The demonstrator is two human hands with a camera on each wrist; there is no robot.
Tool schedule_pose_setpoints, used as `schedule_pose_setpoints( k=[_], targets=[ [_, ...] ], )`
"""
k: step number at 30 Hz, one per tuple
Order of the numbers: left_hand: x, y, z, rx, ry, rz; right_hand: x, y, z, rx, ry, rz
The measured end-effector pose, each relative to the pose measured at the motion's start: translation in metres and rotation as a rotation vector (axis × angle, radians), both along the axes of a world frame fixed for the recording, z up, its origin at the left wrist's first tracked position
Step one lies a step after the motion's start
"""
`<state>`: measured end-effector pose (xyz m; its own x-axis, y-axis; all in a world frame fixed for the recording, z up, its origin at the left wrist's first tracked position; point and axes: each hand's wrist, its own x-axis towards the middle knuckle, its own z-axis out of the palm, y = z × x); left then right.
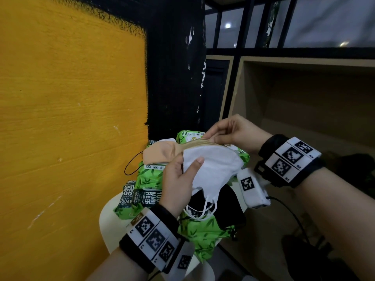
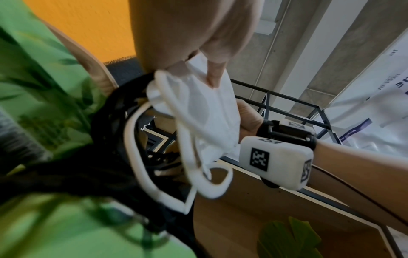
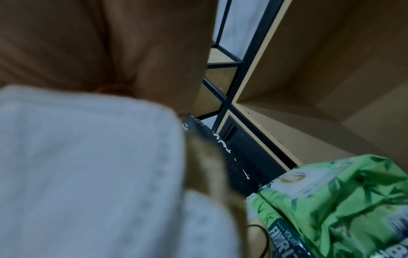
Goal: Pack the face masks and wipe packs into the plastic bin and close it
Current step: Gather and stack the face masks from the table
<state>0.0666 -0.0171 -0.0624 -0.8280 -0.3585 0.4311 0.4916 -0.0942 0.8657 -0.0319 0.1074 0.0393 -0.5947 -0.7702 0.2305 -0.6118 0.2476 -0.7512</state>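
My left hand grips a white face mask from below, thumb on top; its ear loops hang down. My right hand pinches the top edge of a tan mask stacked behind the white one. A peach mask sticks out to the left. Under the hands several green wipe packs and a black mask lie piled on a white seat. In the left wrist view the fingers pinch the white mask. The right wrist view shows that mask blurred and a wipe pack. No plastic bin is in view.
A yellow wall stands close on the left, with a black pillar behind the pile. A wooden shelf compartment opens to the right. A black cable runs from my right wrist down toward dark items on the floor.
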Motion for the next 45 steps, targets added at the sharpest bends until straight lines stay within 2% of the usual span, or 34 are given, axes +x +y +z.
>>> schedule_pose_setpoints(
  k=[2, 5, 7, 9, 11, 14, 19, 23, 26, 32, 35, 45],
  targets=[
    [0.002, -0.001, -0.003, 0.032, -0.015, 0.034, -0.004, -0.001, -0.002, -0.035, -0.021, -0.032],
    [0.003, -0.010, -0.006, 0.085, -0.039, 0.124, -0.022, -0.002, -0.010, -0.060, 0.008, -0.196],
    [0.002, -0.018, -0.005, 0.125, -0.039, 0.188, -0.037, -0.002, -0.018, 0.073, 0.116, -0.335],
    [0.001, -0.025, -0.004, 0.145, -0.038, 0.221, -0.047, -0.004, -0.027, 0.288, 0.235, -0.433],
    [0.000, -0.028, -0.003, 0.158, -0.062, 0.236, -0.052, -0.009, -0.037, 0.452, 0.296, -0.452],
    [-0.006, -0.032, -0.007, 0.178, -0.103, 0.240, -0.058, -0.019, -0.052, 0.579, 0.317, -0.421],
    [-0.007, -0.032, -0.012, 0.090, -0.100, 0.219, -0.067, -0.033, -0.068, 0.607, 0.306, -0.425],
    [-0.008, -0.032, -0.014, 0.103, -0.103, 0.212, -0.072, -0.041, -0.070, 0.643, 0.325, -0.466],
    [-0.009, -0.031, -0.014, 0.111, -0.114, 0.217, -0.072, -0.044, -0.071, 0.581, 0.276, -0.488],
    [-0.011, -0.032, -0.015, 0.125, -0.138, 0.220, -0.074, -0.037, -0.066, 0.265, 0.169, -0.579],
    [-0.012, -0.030, -0.015, 0.129, -0.148, 0.222, -0.078, -0.027, -0.061, 0.142, 0.060, -0.576],
    [-0.008, -0.026, -0.014, 0.109, -0.136, 0.217, -0.078, -0.017, -0.057, -0.008, -0.024, -0.525]
  ],
)
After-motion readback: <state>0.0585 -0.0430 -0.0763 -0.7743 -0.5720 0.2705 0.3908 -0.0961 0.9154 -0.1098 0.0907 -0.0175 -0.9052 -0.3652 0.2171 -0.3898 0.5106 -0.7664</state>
